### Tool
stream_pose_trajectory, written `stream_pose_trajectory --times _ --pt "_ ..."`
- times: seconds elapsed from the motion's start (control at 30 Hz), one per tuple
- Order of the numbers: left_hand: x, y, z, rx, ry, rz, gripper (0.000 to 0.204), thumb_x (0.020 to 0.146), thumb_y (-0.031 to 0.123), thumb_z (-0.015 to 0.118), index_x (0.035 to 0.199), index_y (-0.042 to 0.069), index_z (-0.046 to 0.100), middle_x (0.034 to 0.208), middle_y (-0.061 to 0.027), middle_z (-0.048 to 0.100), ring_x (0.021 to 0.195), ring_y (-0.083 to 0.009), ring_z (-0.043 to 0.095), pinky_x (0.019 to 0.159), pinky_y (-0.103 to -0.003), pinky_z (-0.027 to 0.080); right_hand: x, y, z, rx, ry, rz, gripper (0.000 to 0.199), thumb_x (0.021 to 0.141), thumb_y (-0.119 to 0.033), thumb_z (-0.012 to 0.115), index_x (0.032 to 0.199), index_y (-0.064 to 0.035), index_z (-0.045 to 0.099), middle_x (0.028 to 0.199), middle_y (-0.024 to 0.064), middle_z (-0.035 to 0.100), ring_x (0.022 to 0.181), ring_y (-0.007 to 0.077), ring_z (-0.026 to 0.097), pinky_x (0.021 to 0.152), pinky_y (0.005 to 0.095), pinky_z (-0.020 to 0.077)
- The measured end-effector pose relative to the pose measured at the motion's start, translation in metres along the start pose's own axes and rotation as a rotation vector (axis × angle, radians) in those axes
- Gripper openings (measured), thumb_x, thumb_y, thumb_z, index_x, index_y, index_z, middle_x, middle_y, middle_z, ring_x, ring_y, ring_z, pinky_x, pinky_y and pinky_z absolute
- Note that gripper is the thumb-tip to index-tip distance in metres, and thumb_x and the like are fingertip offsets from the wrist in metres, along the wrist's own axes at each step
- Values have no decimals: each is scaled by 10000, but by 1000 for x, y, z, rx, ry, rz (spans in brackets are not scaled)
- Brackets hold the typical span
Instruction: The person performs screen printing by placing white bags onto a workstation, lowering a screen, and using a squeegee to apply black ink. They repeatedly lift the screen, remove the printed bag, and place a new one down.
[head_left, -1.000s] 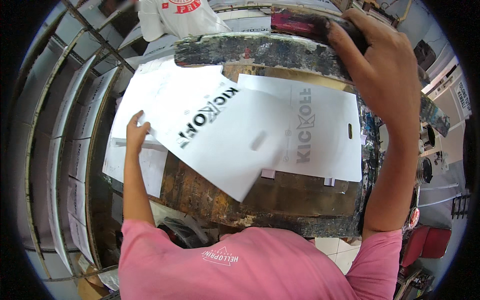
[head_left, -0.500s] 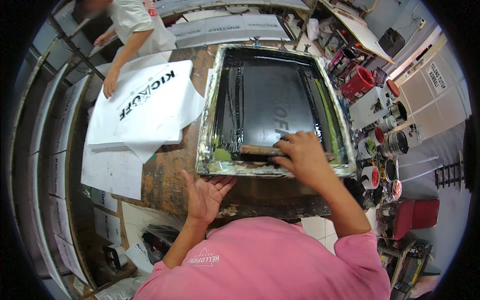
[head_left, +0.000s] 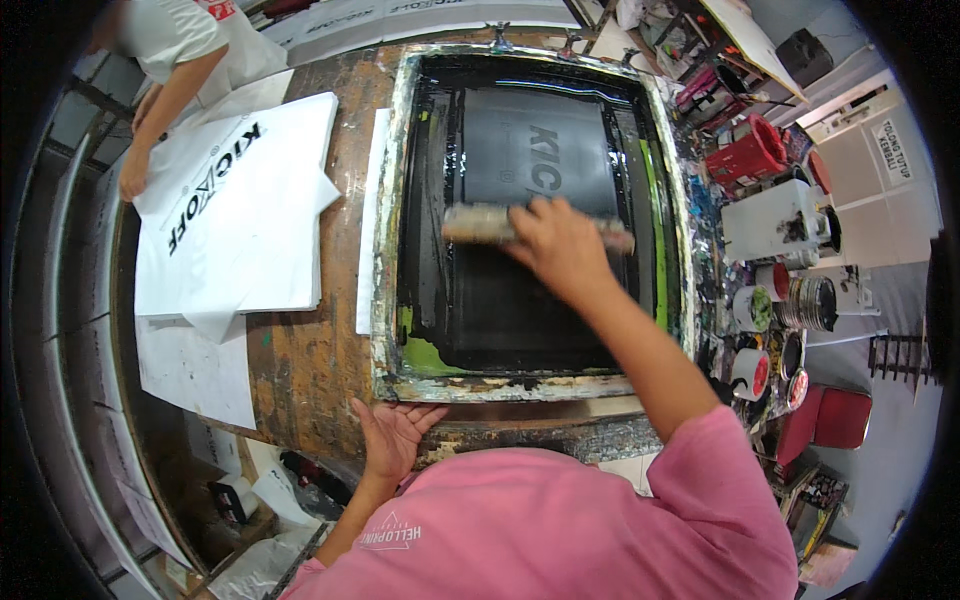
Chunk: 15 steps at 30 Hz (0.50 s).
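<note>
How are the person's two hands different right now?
The right hand is stretched out over the black screen, closed around the squeegee; the left hand holds nothing. The left hand lies open, palm up, at the near edge of the screen frame, close to the body, while the right shows its back. Both belong to the person in pink sleeves.

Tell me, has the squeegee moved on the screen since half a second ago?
Yes. The squeegee in the right hand moved up the screen frame, away from its near edge towards the middle, nearer the far edge.
</note>
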<state>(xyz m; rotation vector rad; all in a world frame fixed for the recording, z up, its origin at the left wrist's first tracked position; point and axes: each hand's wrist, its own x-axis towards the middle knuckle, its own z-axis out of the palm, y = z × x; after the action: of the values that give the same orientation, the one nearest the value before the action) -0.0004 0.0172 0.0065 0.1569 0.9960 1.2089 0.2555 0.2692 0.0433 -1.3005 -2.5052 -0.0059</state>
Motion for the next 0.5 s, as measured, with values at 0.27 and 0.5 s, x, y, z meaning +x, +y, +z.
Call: stream_pose_trajectory --times 0.27,0.5 --pt "1 8 2 32 -52 -6 1098 910 863 291 1512 -55 309 1458 -276 482 1334 -397 524 1132 -560 423 140 112 35 -106 119 -31 372 922 -465 667 1017 -105 674 969 112 668 973 337 666 776 475 571" --pt "4 -1 1 -17 -67 95 1032 934 830 311 1464 -54 370 1383 -282 545 1262 -396 582 1113 -568 446 29 19 -63 229 -332 63 408 963 -462 616 972 -64 707 880 207 716 852 420 689 781 529 528"
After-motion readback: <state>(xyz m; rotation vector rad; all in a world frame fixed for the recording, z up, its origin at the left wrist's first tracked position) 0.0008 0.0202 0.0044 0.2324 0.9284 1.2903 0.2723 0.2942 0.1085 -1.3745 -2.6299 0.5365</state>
